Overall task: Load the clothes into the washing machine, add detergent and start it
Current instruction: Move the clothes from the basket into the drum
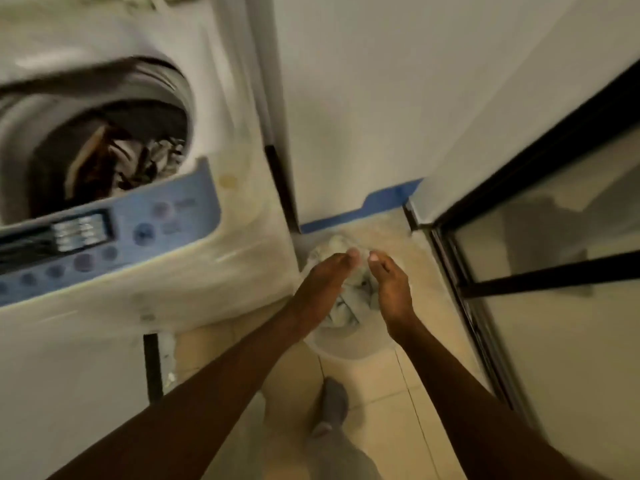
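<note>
A white top-loading washing machine stands at the left with its lid up. Its drum holds dark and striped clothes. A blue control panel runs along its front edge. On the floor to its right sits a pale laundry basket with light grey-blue clothes inside. My left hand and my right hand hang just over those clothes, palms facing each other, fingers stretched out and apart. Neither hand holds anything. The frame is blurred.
A black-framed glass door stands at the right, close to the basket. A white wall with a blue skirting strip lies behind. My foot in a grey sock rests on the beige tiled floor.
</note>
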